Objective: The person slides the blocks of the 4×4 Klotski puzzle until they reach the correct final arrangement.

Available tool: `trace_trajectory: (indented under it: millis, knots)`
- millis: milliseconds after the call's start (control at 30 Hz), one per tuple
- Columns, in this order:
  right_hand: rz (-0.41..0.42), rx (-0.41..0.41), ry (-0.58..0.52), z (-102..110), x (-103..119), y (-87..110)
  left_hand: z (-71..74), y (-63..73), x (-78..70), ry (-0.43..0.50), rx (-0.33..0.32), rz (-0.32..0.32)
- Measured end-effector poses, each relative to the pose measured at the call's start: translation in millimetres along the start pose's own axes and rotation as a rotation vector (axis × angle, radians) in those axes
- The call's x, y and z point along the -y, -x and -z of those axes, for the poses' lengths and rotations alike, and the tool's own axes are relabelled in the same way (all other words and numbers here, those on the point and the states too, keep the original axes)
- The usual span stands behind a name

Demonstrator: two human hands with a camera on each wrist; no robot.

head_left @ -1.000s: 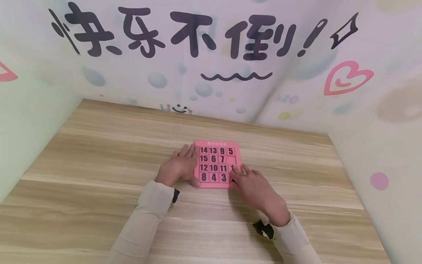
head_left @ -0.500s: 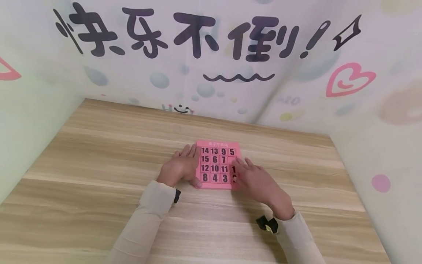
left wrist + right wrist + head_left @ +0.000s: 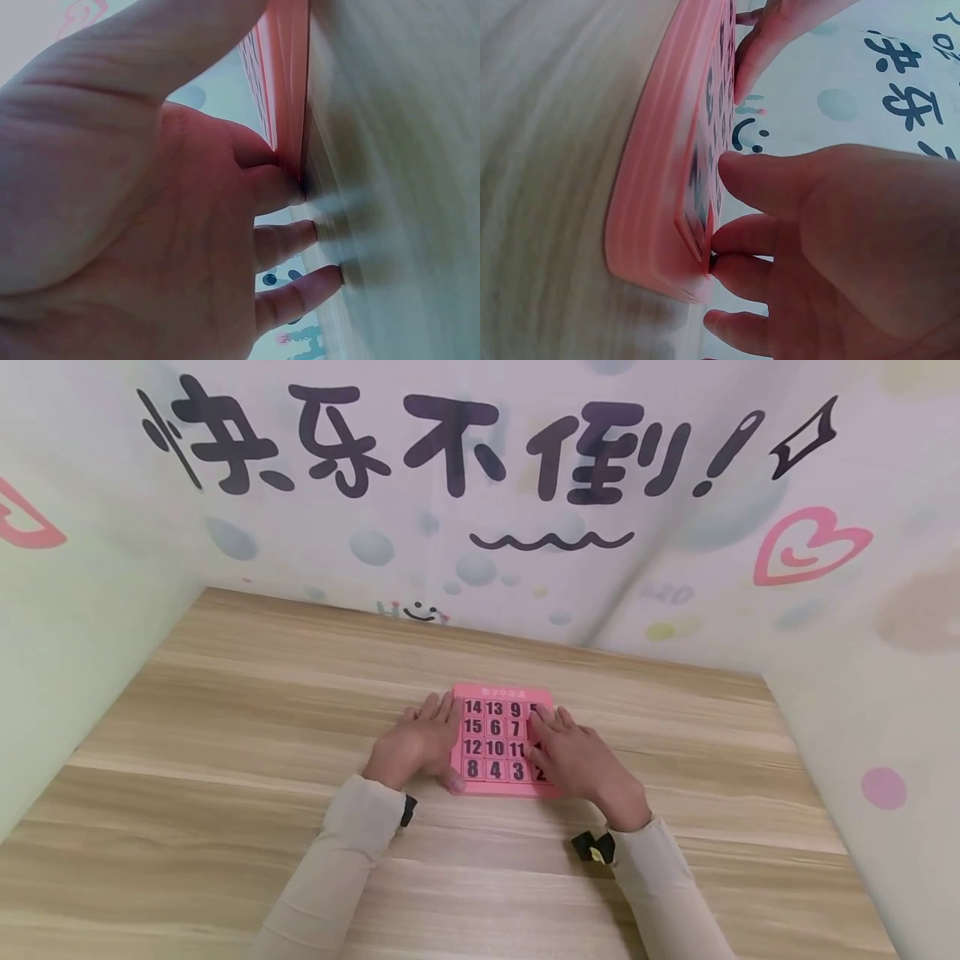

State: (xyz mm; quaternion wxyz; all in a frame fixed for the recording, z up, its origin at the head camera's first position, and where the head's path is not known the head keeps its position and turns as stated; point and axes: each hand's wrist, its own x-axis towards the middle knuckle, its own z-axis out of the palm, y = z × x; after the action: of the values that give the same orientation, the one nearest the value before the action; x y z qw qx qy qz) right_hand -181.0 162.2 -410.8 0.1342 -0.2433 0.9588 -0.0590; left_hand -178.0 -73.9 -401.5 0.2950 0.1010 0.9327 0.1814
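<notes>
A pink sliding number puzzle [image 3: 504, 788] lies flat on the wooden table in the head view. Along its left edge rests my left hand [image 3: 422, 745], fingers straight, thumb at the near left corner. The left wrist view has the index finger against the puzzle's side [image 3: 291, 67] and the other fingertips on or close to the wood. My right hand [image 3: 591, 762] lies over the right column, fingertips at the upper tiles. It partly covers the 5 and the 2 and hides the tile between. In the right wrist view its fingers bend slightly at the puzzle's far end [image 3: 649, 232].
The wooden table [image 3: 262, 693] extends on all sides of the puzzle. Behind it stands a white printed backdrop [image 3: 480, 460] with large black characters. Pale walls close the left and right. A black strap device [image 3: 594, 847] sits at the right wrist.
My right hand has gone up the right column from the near corner tile towards the 5. The 2 now partly shows, while the 1 is covered. My left hand keeps its place on the puzzle.
</notes>
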Motion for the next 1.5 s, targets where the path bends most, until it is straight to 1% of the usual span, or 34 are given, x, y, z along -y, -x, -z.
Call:
trace_trajectory:
  millis: [133,700,1033,1300,1433,1500]
  knots:
    - [-0.017,0.013,0.014,1,2,-0.3,0.2,0.2,-0.2,-0.014,-0.003,-0.003]
    - [-0.010,0.024,0.066,3,9,6.0,-1.1,-2.4,0.4,-0.017,-0.013,-0.016]
    - [-0.026,0.034,0.077,8,13,10.0,-0.3,-2.0,-0.2,-0.006,-0.006,-0.019]
    - [0.026,-0.008,0.099,10,13,12.3,-0.4,-2.4,1.1,-0.003,-0.010,-0.031]
    - [0.029,-0.071,0.110,7,14,9.7,-0.2,-2.2,0.4,-0.003,-0.009,-0.023]
    - [0.019,-0.103,0.094,5,14,6.3,0.2,-2.2,0.1,-0.005,-0.008,-0.019]
